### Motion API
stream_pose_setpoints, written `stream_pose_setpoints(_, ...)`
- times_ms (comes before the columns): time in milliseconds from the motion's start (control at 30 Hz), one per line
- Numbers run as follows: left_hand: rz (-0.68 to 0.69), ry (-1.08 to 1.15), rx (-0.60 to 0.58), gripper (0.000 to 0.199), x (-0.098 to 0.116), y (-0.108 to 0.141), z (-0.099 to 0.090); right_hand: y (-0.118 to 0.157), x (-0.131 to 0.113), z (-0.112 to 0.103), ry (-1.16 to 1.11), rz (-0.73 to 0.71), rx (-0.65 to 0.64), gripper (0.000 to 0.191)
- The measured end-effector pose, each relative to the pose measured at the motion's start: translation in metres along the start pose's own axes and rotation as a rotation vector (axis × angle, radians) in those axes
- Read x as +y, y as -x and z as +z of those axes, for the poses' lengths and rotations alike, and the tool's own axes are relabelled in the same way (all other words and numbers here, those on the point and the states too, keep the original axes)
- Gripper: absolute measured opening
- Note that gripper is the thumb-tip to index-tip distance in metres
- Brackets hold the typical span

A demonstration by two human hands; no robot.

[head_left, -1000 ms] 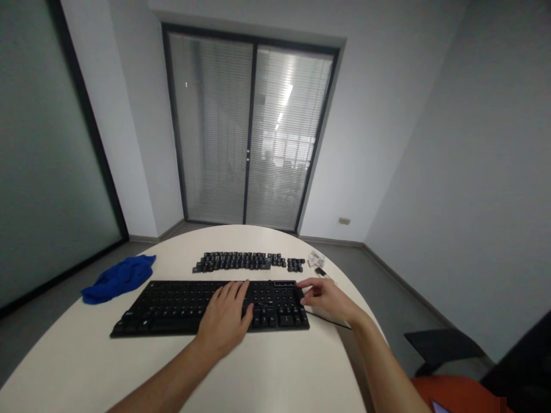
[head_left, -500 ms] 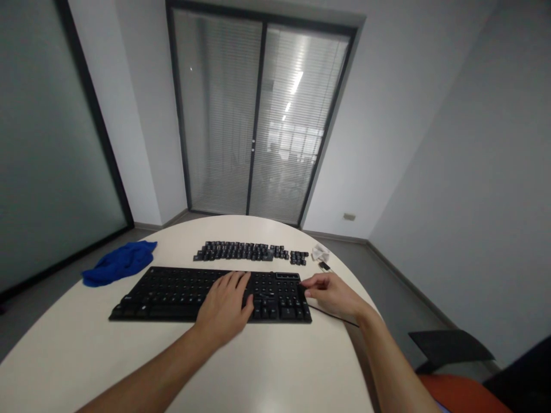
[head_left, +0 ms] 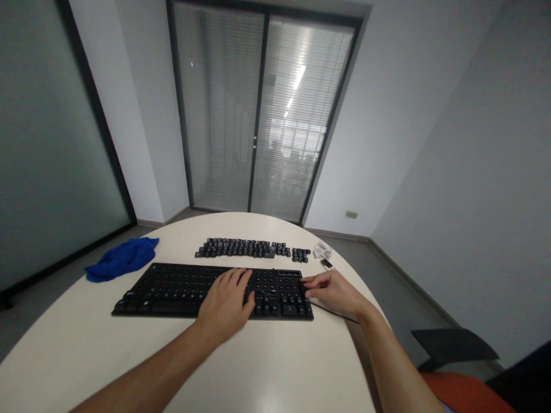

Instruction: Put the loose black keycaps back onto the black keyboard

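Observation:
A black keyboard lies lengthwise across the white table in front of me. My left hand rests palm down on it, right of the middle, fingers stretched forward and thumb spread to the right. At the keyboard's right end is my right hand, thumb and fingers bent in a pinch against the outermost keys. Whatever lies between those fingertips is too dark and small to make out. Behind the keyboard, loose black keycaps are laid out in rows, with smaller groups to the right.
A crumpled blue cloth lies at the table's left. Beyond the right hand are a crumpled clear-white item and a small black-and-white piece. A thin black cable runs off the right edge. An orange-seated chair stands at right.
The view has shifted very slightly, so the table sits a little higher in the picture. Both hands keep their places on the keyboard, with barely visible finger movement at the right hand.

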State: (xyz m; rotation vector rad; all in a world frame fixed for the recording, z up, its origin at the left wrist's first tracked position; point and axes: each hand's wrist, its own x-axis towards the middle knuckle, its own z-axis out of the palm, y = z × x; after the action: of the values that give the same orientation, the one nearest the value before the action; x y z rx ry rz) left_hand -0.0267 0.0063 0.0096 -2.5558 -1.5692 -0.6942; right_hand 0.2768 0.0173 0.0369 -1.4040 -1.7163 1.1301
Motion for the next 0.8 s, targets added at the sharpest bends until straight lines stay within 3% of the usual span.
stream_pose_setpoints(800,0.003,0.007,0.016,0.044,-0.001,0.000,0.001,0.000,-0.012,-0.004,0.436,-0.160,-0.030,0.015)
